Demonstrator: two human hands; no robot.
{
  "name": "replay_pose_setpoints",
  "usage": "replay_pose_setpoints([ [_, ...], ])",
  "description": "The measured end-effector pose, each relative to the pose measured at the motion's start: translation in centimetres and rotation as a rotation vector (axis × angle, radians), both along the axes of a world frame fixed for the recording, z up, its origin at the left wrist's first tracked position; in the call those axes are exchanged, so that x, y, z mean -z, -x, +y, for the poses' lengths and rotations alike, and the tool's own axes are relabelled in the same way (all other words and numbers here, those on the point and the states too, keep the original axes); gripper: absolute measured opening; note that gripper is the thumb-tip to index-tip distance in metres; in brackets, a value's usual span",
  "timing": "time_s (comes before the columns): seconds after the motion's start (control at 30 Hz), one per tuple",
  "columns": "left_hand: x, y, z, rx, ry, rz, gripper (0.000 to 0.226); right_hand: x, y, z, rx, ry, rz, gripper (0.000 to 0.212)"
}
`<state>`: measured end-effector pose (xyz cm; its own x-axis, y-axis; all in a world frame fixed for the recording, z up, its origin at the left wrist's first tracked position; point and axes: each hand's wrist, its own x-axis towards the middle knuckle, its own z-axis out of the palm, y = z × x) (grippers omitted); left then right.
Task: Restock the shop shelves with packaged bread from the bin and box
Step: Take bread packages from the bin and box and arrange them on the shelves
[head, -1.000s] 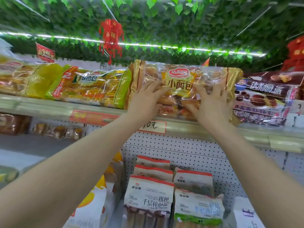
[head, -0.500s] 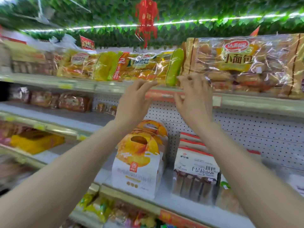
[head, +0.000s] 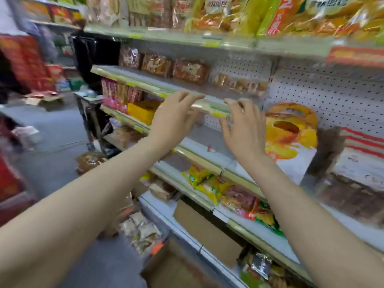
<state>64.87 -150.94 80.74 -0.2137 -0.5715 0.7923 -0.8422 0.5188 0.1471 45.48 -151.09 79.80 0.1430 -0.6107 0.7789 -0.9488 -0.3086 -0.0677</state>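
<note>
Hanging by shelf edge (head: 208,107), left hand (head: 172,123) and right hand (head: 243,134) are held empty, fingers loose, a bit spread. Bread (head: 207,17) is stacked up top; box (head: 176,273) is seen low by floor. Packs could be knocked down if arms are swung fast.

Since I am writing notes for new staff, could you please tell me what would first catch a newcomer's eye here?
The bare left hand and right hand, both empty, reach up mid-frame before the pale edge of a grey metal shelf. Right of them stands a white paper pack printed with orange-yellow bread. Shiny yellow-green bread packs crowd the top shelf.
</note>
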Motion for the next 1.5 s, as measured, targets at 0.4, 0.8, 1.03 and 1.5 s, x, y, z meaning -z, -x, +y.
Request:
replay_pose_setpoints([
  [0.4, 8.7, -20.4, 1.7, -0.268, -0.231, -0.037, 0.041, 9.8, -19.5, -2.8, -0.267, -0.226, 0.001, 0.039],
  [0.8, 13.7, -33.1, -8.3, -0.377, -0.354, -0.017, 0.043, 15.7, -32.8, -14.8, -0.405, -0.371, -0.021, 0.042],
  [1.03, 16.0, -41.5, -15.2, -0.473, -0.453, 0.072, 0.041, 17.7, -40.6, -22.6, -0.448, -0.462, 0.017, 0.043],
  [1.5, 22.8, -61.4, -31.0, -0.507, -0.612, 0.258, 0.042, 23.4, -58.0, -37.5, -0.403, -0.669, 0.003, 0.045],
])
